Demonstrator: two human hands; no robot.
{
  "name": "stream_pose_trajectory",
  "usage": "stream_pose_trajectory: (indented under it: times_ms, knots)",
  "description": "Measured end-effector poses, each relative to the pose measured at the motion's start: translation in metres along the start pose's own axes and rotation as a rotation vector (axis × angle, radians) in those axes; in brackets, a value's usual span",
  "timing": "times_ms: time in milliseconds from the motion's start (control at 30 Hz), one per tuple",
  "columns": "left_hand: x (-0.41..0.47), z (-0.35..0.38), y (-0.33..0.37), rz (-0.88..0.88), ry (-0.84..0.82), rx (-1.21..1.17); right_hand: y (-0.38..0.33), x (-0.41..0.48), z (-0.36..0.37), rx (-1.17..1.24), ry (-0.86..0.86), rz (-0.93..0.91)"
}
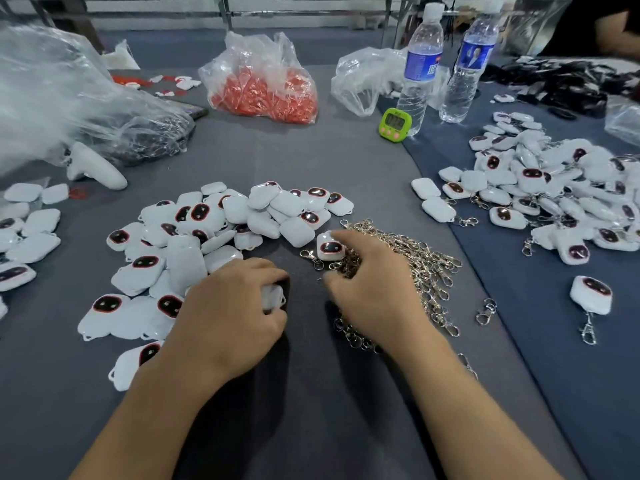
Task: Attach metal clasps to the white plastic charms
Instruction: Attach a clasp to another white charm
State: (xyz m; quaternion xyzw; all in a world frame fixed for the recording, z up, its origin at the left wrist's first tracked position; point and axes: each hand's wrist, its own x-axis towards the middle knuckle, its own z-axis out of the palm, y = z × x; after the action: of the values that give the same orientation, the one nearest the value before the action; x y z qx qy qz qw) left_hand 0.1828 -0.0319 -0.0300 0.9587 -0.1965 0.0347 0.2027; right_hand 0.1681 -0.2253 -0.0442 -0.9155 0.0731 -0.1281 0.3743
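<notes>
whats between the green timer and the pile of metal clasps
Head view: only bare grey cloth lies between the green timer and the clasp pile.

Charm pile (207,233) left-centre on counter (311,393), clasp heap (415,268) just right of it. Finished charms (554,188) far right. Behind: bag (263,81) centre, two bottles (420,64) right, timer (396,121) beside them.

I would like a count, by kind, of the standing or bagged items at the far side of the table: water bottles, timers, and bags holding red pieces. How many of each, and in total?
Water bottles: 2, one nearer the timer and one to its right
Green timers: 1
Bags of red pieces: 1
Total: 4
</notes>
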Motion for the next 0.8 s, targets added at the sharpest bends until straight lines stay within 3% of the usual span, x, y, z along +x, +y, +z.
stream_pose_trajectory:
  times_ms: [100, 267, 333, 467, 633, 700, 800]
  knots:
    - [0.003, 0.001, -0.006, -0.014, 0.013, -0.08, -0.001, -0.006, 0.013, -0.207, -0.125, -0.145]
    - [0.004, 0.005, -0.007, -0.107, 0.184, -0.276, -0.006, -0.006, 0.002, 0.032, -0.201, -0.23]
    - [0.003, 0.007, -0.005, -0.125, 0.249, -0.324, -0.008, -0.01, 0.002, 0.082, -0.234, -0.182]
    - [0.005, 0.011, 0.0, -0.175, 0.338, -0.496, -0.011, -0.01, 0.002, 0.287, -0.066, -0.06]
    - [0.0, 0.015, 0.018, 0.055, 0.247, -0.691, -0.023, -0.016, 0.007, 0.515, -0.125, -0.012]
    - [-0.003, 0.015, 0.022, 0.106, 0.178, -0.657, -0.024, -0.016, 0.007, 0.606, -0.131, 0.006]
    - [-0.003, 0.012, 0.02, 0.02, 0.227, -0.465, -0.019, -0.012, 0.003, 0.656, -0.049, 0.08]
